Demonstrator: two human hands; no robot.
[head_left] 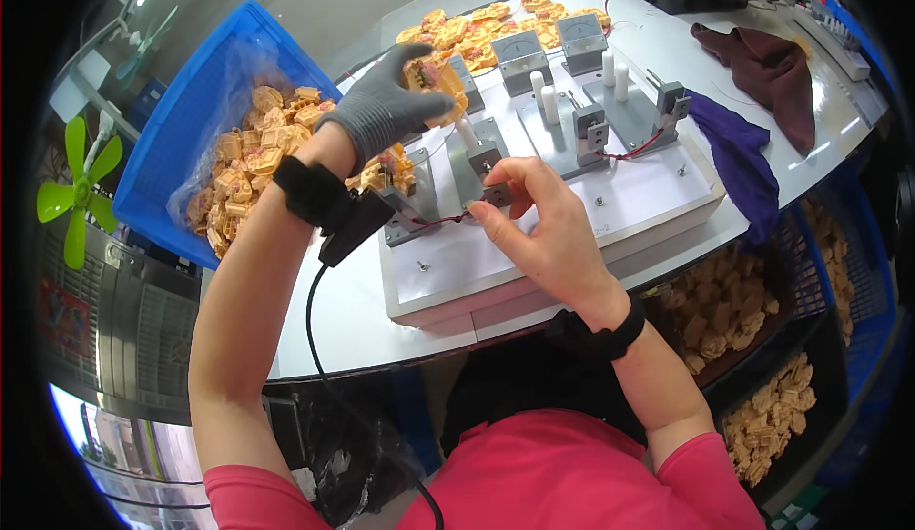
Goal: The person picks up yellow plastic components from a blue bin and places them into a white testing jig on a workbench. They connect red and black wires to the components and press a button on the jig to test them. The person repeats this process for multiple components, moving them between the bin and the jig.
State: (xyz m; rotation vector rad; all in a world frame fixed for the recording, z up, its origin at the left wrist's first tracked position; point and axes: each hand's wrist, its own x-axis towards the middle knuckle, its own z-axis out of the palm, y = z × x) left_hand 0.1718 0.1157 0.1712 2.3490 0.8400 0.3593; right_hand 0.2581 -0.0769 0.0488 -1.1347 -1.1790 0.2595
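Note:
My left hand (393, 103), in a grey knit glove, is closed round a yellow plastic part (440, 90) above the test fixture's left side. My bare right hand (548, 239) pinches a small grey block (484, 165) at the front of a fixture station, thumb and forefinger against its lower end. Red and black wires run to the block. White posts (550, 104) stand on the grey metal plates of the other stations, each with a similar grey block (589, 122). Dial meters (520, 60) line the back. Another yellow part (393, 170) sits at the leftmost station, partly hidden by my left wrist.
A blue crate (157, 163) heaped with yellow parts (262, 153) stands left of the fixture base (562, 244). More parts (481, 27) lie behind the meters. Purple (739, 158) and brown (762, 68) cloths lie to the right. Bins of parts (720, 306) sit below the table edge.

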